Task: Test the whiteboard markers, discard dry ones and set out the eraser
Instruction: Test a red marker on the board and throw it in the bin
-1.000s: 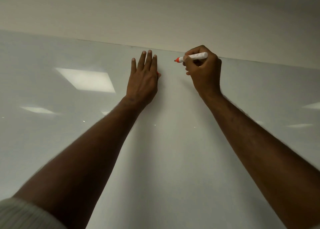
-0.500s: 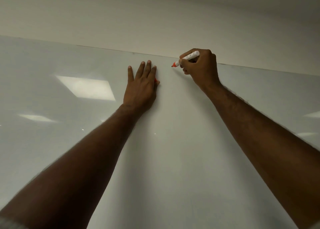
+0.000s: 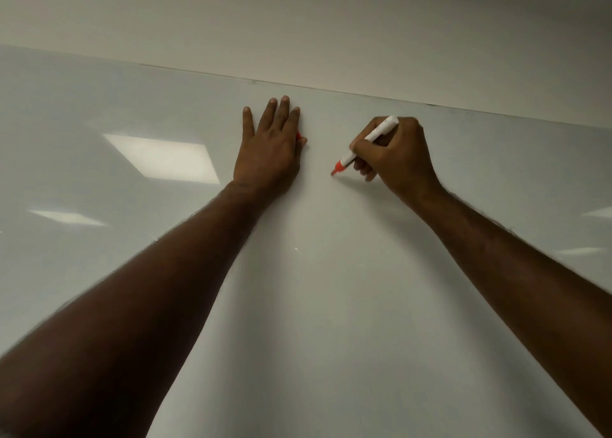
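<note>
A whiteboard [image 3: 331, 305] is seen from a head-worn camera, with two bare arms reaching up and forward onto it. The right hand [image 3: 394, 159] is curled around a white-barrelled marker [image 3: 369, 144], which is gripped between thumb and fingers like a pen. The marker's long axis is slanted: its blunt rear end is pointed up and away to the right, above the knuckles, and its orange tip [image 3: 335, 171] is pointed down and to the left, toward the gap between the two hands. The tip is seen at or just off the board surface; contact cannot be told for certain. No ink mark is visible on the board near the tip.

The left hand [image 3: 270, 152] is laid flat against the board, fingers straight and spread slightly, pointing up. A small orange object [image 3: 298, 136], possibly the marker's cap, is glimpsed beside its thumb, mostly hidden, so what it is cannot be told. The marker tip is placed just right of this hand and slightly lower than its thumb.

The testing stroke is judged to be the step in hand, and the right hand alone is positioned to make it, with bare board lying below and between the hands. Neither an eraser nor other markers are in view
</note>
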Tool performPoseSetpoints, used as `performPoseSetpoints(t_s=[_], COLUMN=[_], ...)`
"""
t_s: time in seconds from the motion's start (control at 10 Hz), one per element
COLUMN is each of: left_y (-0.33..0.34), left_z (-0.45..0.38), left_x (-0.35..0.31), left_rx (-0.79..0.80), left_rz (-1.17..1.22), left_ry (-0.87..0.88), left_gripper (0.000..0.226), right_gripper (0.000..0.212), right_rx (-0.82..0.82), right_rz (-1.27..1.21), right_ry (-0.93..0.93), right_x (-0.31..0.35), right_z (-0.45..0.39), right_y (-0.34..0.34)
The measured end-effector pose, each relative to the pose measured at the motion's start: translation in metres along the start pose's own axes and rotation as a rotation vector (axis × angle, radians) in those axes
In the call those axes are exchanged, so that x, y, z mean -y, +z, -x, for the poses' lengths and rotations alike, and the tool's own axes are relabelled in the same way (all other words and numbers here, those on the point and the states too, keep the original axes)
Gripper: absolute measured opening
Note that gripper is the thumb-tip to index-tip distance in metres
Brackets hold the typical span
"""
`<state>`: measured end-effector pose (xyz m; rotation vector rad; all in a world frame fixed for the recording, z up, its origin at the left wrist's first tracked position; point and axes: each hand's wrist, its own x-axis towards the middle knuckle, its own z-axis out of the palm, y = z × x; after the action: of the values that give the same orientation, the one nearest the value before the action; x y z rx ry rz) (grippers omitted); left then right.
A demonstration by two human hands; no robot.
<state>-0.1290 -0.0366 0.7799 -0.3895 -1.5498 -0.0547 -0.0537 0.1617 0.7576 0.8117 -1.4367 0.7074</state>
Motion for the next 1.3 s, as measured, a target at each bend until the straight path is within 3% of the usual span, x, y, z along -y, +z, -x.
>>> performPoseSetpoints(t_s=[0.2,0.4,0.6,1.0,1.2,1.3], left_y=[-0.001,-0.001,-0.001,-0.001,0.000,0.000], left_z=[-0.001,-0.001,0.000,-0.001,0.000,0.000], left_x=[-0.001,0.000,-0.001,-0.001,0.000,-0.001], left_rx=[-0.003,-0.019,-0.027,-0.032,-0.042,-0.041], left_rz=[-0.005,0.004,0.005,0.020,0.022,0.023], left_ry=[-0.003,-0.005,-0.003,-0.001,-0.005,-0.003], left_gripper=[0.057,0.056,0.056,0.057,0.057,0.057], right_gripper=[0.015,0.010,0.010,0.024,0.015,0.019], right_rx=[0.120,-0.197,-0.114,0.096,-0.071,-0.039], right_rz=[0.031,-0.015,0.071,-0.048,-0.196,-0.152], right_ry=[-0.016,-0.045,0.007,0.127,0.138,0.167], right_x=[-0.002,0.006,-0.003,-0.015,-0.009,-0.006], right_z=[0.024,-0.028,-0.048,0.005,-0.020,-0.033], right_y=[0.005,-0.010,-0.013,-0.017,-0.026,-0.025])
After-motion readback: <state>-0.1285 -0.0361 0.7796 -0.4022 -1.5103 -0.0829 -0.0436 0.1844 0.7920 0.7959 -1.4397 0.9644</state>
